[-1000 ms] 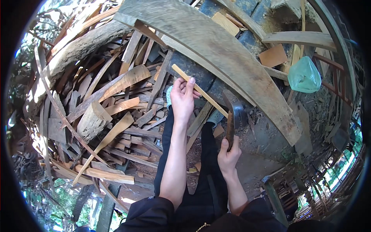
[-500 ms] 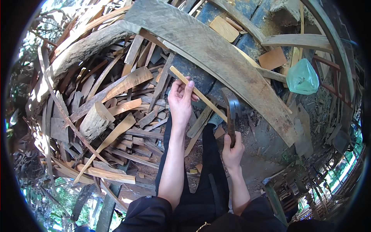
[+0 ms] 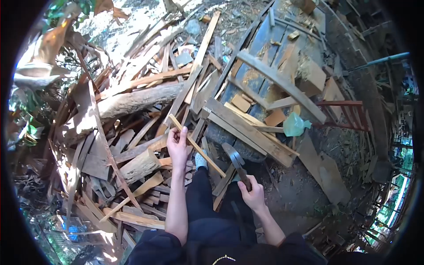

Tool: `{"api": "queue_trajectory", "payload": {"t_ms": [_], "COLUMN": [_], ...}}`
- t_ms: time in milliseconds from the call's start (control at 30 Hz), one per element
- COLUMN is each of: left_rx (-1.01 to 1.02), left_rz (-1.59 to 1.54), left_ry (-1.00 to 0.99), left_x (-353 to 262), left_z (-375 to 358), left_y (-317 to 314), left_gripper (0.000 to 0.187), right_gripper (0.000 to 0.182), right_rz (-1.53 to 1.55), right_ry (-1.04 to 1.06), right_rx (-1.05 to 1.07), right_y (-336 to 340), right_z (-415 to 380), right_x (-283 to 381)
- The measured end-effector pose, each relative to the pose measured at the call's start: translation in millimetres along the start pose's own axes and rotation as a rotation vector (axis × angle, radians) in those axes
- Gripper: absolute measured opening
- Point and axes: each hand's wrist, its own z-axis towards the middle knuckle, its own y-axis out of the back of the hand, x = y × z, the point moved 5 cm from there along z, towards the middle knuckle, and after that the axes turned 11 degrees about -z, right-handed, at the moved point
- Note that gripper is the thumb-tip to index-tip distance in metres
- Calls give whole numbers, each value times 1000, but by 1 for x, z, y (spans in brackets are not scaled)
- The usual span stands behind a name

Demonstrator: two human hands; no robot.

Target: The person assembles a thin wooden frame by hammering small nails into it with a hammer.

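Note:
My left hand [image 3: 178, 148] is closed on a thin wooden strip [image 3: 198, 150], pinching it near its upper end; the strip slants down to the right. In my right hand [image 3: 253, 193] is the dark handle of a hammer [image 3: 235, 160], its metal head pointing up and away from me. The strip's lower end is left of the hammer handle, apart from it. Beyond both hands a long wooden board [image 3: 251, 131] lies across the dark-topped bench [image 3: 216, 133].
Scrap wood is piled at the left, with a thick log [image 3: 141, 101] and a short log [image 3: 140, 167]. A green plastic bag [image 3: 295, 125] and a red slatted rack [image 3: 346, 115] are at the right. My shoe [image 3: 201, 160] stands near the pile.
The view has shifted, showing more of the bench and the ground beyond it. The strip and hammer are still held, and both hands now appear lower, with the left one further left.

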Motion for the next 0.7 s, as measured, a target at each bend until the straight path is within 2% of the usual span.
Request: {"api": "queue_trajectory", "payload": {"t_ms": [100, 267, 300, 400, 467, 533, 567, 700], "left_rx": [39, 207, 200, 255, 277, 305, 324, 335], "left_rz": [-53, -119, -100, -262, -263, -289, -319, -336], "left_ry": [-27, 103, 57, 154, 199, 268, 262, 240], "left_x": [-40, -113, -123, -134, -143, -145, -143, -152], "left_z": [3, -18, -23, -47, -65, -78, -80, -84], "left_y": [-9, -42, -49, -64, -75, -86, -92, -108], "left_gripper": [21, 27, 29, 28, 28, 27, 27, 29], "right_gripper": [25, 35, 37, 37, 36, 35, 33, 33], "right_rz": [-11, 56, 24, 130, 147, 100, 112, 82], "right_ry": [0, 4, -15, -29, -20, 11, -37, -11], "right_rx": [-41, -198, -218, -283, -318, -473, -437, -488], "right_y": [16, 64, 73, 91, 109, 125, 130, 144], "right_z": [-3, -6, -5, 4, 10, 14, 17, 36], "right_x": [25, 85, 92, 100, 119, 124, 123, 112]}}
